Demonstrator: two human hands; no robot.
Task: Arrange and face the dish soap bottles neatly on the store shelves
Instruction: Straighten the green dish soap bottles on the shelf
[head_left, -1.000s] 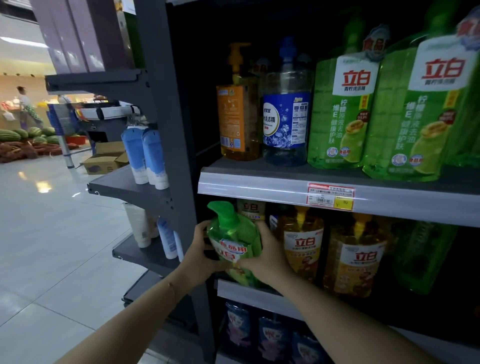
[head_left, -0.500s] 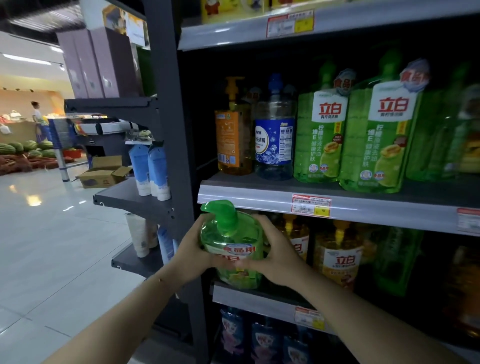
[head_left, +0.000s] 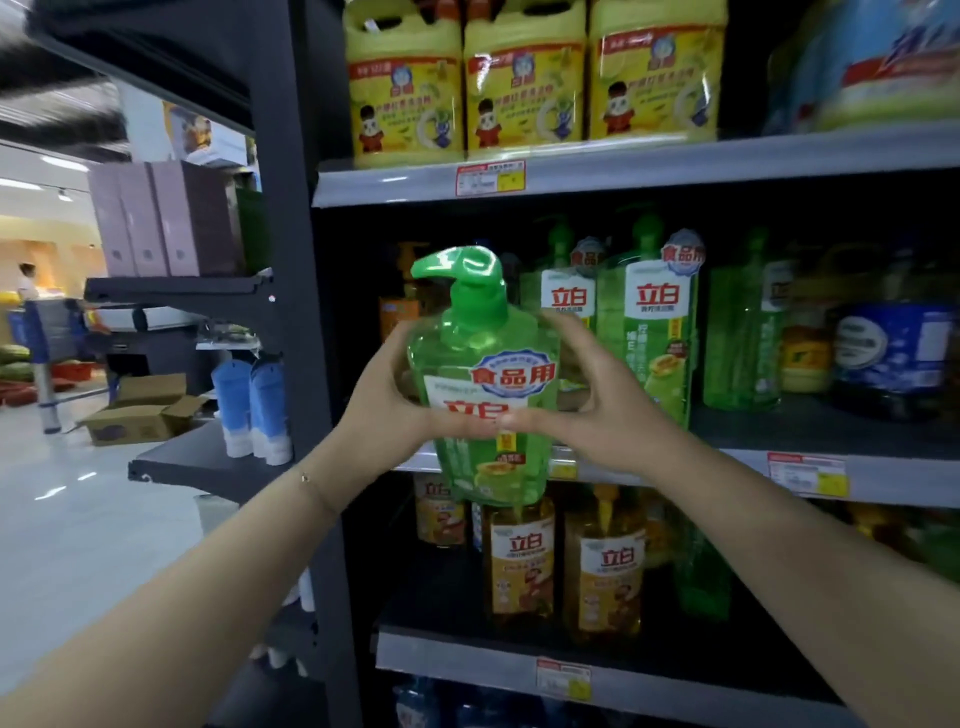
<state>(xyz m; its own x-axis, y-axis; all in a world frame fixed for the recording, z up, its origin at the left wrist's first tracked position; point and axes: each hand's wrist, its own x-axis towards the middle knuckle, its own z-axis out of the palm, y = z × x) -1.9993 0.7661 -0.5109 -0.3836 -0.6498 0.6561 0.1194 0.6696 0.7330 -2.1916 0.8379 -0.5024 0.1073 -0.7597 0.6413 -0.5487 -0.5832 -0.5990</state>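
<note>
Gripping the green pump dish soap bottle (head_left: 483, 364) at centre frame, left hand (head_left: 387, 400) and right hand (head_left: 597, 410) curled round its sides, hovering before the middle shelf (head_left: 883, 478); best keeping it upright, label forward, sliding in beside matching green bottles (head_left: 654, 322).
</note>
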